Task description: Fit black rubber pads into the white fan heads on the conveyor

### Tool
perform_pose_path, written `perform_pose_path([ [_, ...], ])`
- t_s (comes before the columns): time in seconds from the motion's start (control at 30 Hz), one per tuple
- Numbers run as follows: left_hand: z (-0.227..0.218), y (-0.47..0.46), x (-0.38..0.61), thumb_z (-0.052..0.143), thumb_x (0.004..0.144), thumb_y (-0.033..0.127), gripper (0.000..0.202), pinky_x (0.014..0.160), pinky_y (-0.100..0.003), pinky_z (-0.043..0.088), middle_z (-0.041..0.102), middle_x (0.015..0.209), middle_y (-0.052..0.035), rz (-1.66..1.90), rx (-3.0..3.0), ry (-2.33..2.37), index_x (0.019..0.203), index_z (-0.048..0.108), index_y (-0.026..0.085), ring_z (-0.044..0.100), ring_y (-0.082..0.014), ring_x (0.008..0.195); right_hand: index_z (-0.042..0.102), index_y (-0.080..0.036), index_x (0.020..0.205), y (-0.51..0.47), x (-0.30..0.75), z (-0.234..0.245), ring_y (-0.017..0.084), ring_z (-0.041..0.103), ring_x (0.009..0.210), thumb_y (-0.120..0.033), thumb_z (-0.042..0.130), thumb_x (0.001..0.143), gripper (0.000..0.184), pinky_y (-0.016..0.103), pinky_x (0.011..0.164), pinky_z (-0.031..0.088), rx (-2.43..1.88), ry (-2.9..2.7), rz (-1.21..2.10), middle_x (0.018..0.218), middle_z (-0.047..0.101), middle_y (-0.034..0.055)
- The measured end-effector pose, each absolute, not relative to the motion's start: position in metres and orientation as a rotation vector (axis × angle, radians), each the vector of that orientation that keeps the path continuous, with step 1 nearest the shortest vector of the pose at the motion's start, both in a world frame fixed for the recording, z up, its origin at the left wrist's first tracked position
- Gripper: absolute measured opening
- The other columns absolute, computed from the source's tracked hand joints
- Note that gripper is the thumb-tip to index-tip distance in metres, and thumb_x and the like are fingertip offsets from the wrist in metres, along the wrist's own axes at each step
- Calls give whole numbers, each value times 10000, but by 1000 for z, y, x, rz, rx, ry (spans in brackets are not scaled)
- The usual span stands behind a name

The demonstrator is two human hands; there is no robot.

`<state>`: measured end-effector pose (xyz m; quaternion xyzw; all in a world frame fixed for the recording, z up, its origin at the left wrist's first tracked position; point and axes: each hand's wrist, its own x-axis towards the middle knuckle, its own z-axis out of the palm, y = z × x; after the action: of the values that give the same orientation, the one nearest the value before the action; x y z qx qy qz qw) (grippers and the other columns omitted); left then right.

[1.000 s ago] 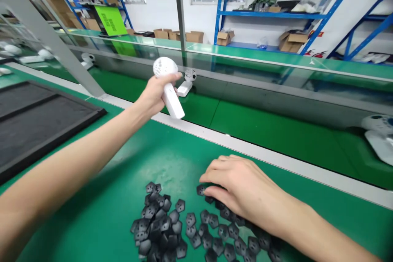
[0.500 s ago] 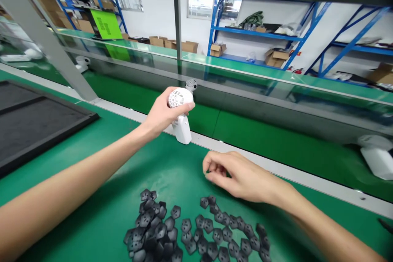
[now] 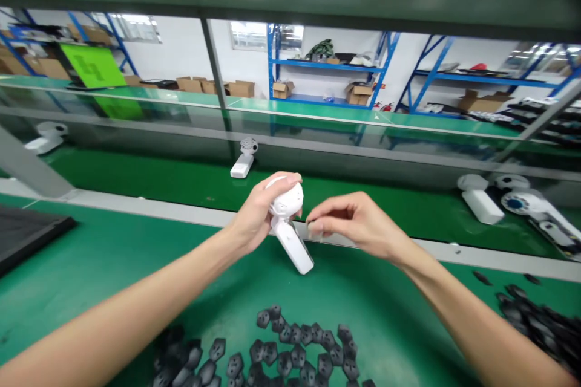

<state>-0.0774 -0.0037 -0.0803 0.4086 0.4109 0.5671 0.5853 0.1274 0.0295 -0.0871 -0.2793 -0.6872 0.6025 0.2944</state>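
Hands meet over the green bench [image 3: 113, 254] in the head view. The left hand [image 3: 256, 214] is clamped round the round head of a white device [image 3: 290, 227], thumb on top, with the handle slanting down and to the right, its end just above the bench. The right hand [image 3: 354, 224] is just beside that head, thumb and forefinger pinched on a small dark piece [image 3: 315, 228] that barely shows between them; whether the piece touches the device is unclear. Below the hands, near the bottom edge, lies a pile [image 3: 290, 351] of dark five-sided parts, and a second, blurred heap [image 3: 540, 320] lies at the right. The corner of a black tray [image 3: 27, 233] sits on the bench at the left. Beyond a pale strip runs a green belt [image 3: 136, 175] bearing more white devices: one [image 3: 242, 160] behind the hands, one [image 3: 45, 136] far left, and two [image 3: 479, 199] close together at the right. Blue shelves [image 3: 327, 63] with cardboard boxes [image 3: 281, 89] stand against the far wall.
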Motion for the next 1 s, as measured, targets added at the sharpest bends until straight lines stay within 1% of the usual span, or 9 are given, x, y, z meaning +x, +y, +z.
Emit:
perform_pose_path([
  [0.07, -85, -4, -67, 861, 722, 521, 450, 496, -247, 444, 648, 789, -18, 1363, 940, 946, 950, 678, 180, 615, -152, 570, 861, -210, 830, 30, 134, -76, 194, 760, 814, -378, 909, 790, 179, 293, 716, 628, -658, -1748, 1480, 943, 824, 61],
  [0.2, -88, -8, -58, 849, 718, 498, 390, 501, -254, 459, 628, 764, -11, 1420, 946, 918, 861, 681, 177, 563, -132, 542, 869, -197, 906, 19, 130, -70, 165, 730, 674, -420, 918, 794, 255, 309, 710, 644, -633, -1646, 1463, 796, 800, 30],
  [0.27, -87, -11, -57, 849, 720, 504, 379, 489, -247, 446, 600, 721, -4, 1441, 962, 924, 835, 688, 182, 540, -132, 544, 857, -187, 953, 13, 123, -71, 171, 744, 681, -409, 949, 751, 314, 313, 722, 648, -643, -1569, 1491, 791, 796, 22],
  [0.33, -87, -14, -57, 841, 735, 516, 369, 472, -243, 417, 583, 704, -3, 1449, 1013, 931, 826, 701, 187, 526, -136, 551, 832, -178, 897, 7, 117, -71, 180, 751, 674, -387, 993, 683, 340, 313, 715, 647, -662, -1469, 1522, 746, 780, 12],
  [0.47, -87, -19, -58, 815, 777, 528, 350, 478, -257, 391, 609, 745, -19, 1436, 1122, 945, 828, 714, 196, 527, -145, 574, 792, -170, 714, 3, 115, -65, 167, 724, 613, -361, 1039, 580, 340, 290, 668, 634, -729, -1380, 1602, 661, 755, 12],
  [0.67, -86, -21, -55, 795, 793, 509, 320, 488, -265, 368, 602, 736, -13, 1467, 1150, 982, 827, 714, 201, 494, -140, 569, 837, -187, 731, -1, 116, -59, 158, 700, 602, -388, 1033, 581, 318, 297, 667, 640, -753, -1428, 1637, 641, 741, 3],
  [0.73, -85, -21, -55, 795, 796, 506, 317, 490, -264, 366, 589, 723, -8, 1480, 1164, 990, 823, 709, 202, 489, -139, 565, 826, -178, 732, -3, 113, -59, 160, 709, 605, -368, 1042, 565, 333, 302, 674, 645, -772, -1380, 1635, 659, 748, 5],
  [0.87, -85, -25, -58, 795, 805, 512, 319, 503, -269, 384, 613, 735, -18, 1498, 1247, 1041, 841, 710, 207, 507, -149, 583, 781, -167, 691, -5, 110, -61, 160, 708, 568, -322, 1072, 468, 398, 285, 619, 631, -813, -1276, 1673, 638, 745, 6],
  [1.0, -86, -29, -62, 771, 851, 515, 301, 527, -284, 406, 636, 761, -28, 1502, 1369, 1100, 867, 719, 218, 528, -161, 602, 766, -170, 632, -6, 110, -62, 151, 694, 563, -347, 1072, 463, 392, 282, 619, 622, -807, -1294, 1692, 614, 735, 6],
])
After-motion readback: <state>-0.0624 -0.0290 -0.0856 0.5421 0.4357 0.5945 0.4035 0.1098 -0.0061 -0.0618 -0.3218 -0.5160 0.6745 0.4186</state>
